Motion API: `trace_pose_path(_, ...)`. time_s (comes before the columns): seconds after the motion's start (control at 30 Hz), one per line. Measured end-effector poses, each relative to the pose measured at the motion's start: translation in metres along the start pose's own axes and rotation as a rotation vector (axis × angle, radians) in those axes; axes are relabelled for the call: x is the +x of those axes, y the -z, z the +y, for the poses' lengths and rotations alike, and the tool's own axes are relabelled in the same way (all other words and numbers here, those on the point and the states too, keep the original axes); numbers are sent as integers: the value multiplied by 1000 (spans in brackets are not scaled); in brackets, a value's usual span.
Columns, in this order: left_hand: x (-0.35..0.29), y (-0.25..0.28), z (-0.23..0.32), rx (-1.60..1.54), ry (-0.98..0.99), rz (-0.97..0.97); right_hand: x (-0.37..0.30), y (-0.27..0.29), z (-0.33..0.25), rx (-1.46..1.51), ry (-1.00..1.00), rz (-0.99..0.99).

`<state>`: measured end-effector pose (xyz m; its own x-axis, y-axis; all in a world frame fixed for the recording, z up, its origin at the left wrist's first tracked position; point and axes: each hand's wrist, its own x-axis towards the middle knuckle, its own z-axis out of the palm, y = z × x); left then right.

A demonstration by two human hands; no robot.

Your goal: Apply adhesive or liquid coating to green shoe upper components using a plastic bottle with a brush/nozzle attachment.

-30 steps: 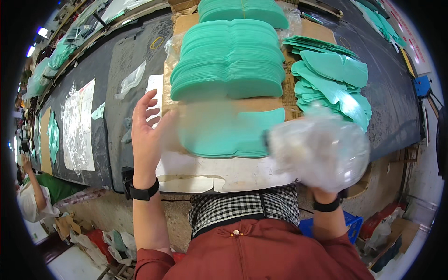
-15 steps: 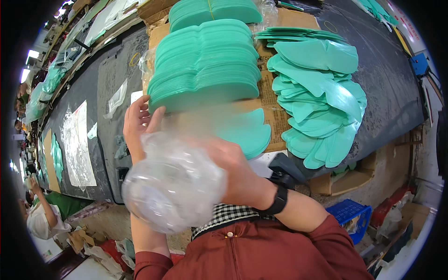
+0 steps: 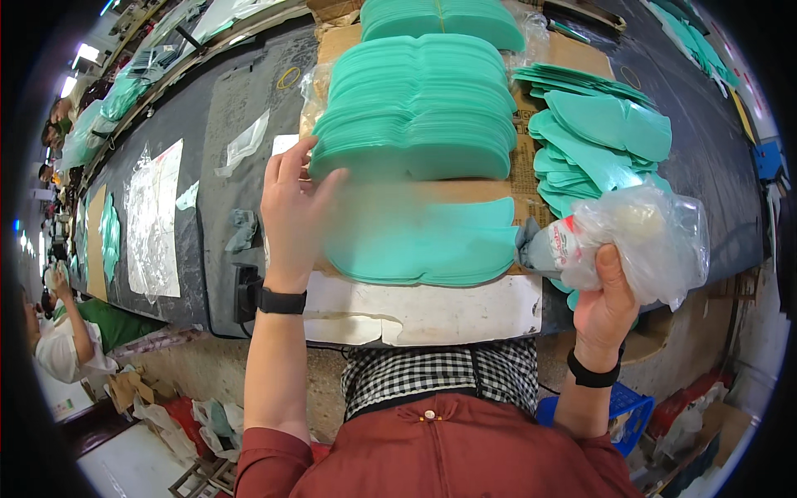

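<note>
My left hand is at the front left corner of a tall stack of green sheets. Its fingertips meet the stack's edge, thumb spread apart from the fingers, and nothing shows in its grip. In my right hand is a clear plastic bottle wrapped in a crumpled plastic bag, lying on its side in the air. A grey cloth-like tip at its narrow end points left, beside a flat green sheet in front of the stack. A hazy patch hides part of the sheets near my left thumb.
Loose green pieces lie in an overlapping heap at the right, partly behind the bottle. Another green stack stands at the back. A white board runs along the table's front edge. A blue crate sits below right.
My right hand has swung the bottle from low in front of me to the right and turned it sideways. The front green sheet now shows more fully. My left hand stays at the stack's corner.
</note>
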<state>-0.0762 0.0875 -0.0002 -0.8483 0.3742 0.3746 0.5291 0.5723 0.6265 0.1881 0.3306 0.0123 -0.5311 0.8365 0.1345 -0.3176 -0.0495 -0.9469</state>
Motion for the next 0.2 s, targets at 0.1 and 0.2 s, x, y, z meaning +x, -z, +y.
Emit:
trace_pose_path(0.1, 0, 8, -5, -34, -16, 34, 1, 3, -9, 32, -37, -28)
trace_pose_path(0.2, -1, 22, -9, -80, -23, 58, 4, 3, -16, 46, -55, -24)
